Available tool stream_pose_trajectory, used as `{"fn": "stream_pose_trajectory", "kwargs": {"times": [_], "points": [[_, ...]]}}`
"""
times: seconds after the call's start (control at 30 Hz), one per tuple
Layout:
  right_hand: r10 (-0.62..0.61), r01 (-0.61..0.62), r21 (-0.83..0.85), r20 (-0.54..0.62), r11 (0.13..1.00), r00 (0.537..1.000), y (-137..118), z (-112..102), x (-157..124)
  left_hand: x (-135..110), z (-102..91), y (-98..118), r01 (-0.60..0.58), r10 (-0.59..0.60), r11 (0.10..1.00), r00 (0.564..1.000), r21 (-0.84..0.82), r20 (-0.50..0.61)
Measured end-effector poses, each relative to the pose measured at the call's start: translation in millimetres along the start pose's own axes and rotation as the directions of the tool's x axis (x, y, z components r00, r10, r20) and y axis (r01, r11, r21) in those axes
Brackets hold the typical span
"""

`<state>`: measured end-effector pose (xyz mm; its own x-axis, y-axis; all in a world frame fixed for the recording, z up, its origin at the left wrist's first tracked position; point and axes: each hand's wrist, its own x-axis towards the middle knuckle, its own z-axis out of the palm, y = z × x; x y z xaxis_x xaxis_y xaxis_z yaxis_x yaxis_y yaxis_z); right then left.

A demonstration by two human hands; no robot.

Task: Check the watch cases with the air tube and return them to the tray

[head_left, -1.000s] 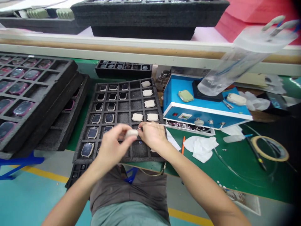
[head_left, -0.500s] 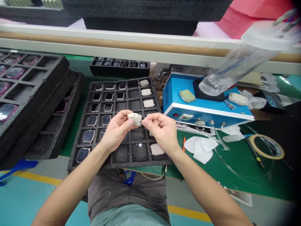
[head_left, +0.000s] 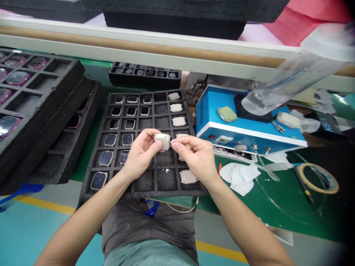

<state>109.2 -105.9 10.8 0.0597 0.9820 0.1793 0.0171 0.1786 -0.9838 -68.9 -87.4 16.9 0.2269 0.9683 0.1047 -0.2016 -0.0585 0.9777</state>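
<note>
My left hand pinches a small beige watch case and holds it above a black foam tray. My right hand is closed in a pinch against the case's right edge, holding something thin that I cannot make out. The tray's left columns hold dark-screened watch bodies. Its right column holds beige cases, and one more beige case lies under my right wrist.
A blue box machine stands to the right with two cases on top. White wipes, a tape roll and clear tubing lie on the green mat. Stacked foam trays sit at the left, another tray behind.
Both hands have lifted the beige case from the tray's surface and hold it higher. The right fingers have come to the case's right edge.
</note>
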Motion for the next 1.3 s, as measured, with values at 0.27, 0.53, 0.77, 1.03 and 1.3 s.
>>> {"fn": "stream_pose_trajectory", "kwargs": {"times": [0.27,0.53,0.77,1.03,1.3], "points": [[0.134,-0.155,0.122,0.166,0.98,0.977,7.9,-0.5,5.1,-6.7,7.3,-1.8,0.001,-0.002,1.0,0.997,0.013,0.083],[0.191,-0.226,0.177,0.194,0.958,0.962,13.5,2.5,4.4,-19.3,10.6,-21.5,0.003,-0.012,0.997,0.993,0.08,0.115],[0.051,-0.056,0.214,0.026,0.975,0.998,18.5,-1.6,4.3,-9.4,16.1,-6.7,0.201,-0.172,0.951,0.975,-0.236,0.138],[-0.195,0.202,0.017,-0.18,0.979,0.964,24.3,-15.6,-2.3,-4.3,12.5,-3.1,0.216,-0.229,0.934,0.973,-0.286,-0.011],[-0.301,0.306,0.002,-0.174,0.952,0.938,16.7,-5.0,-4.6,-4.8,7.9,-8.3,0.264,-0.268,0.963,0.96,-0.055,-0.077]]}}
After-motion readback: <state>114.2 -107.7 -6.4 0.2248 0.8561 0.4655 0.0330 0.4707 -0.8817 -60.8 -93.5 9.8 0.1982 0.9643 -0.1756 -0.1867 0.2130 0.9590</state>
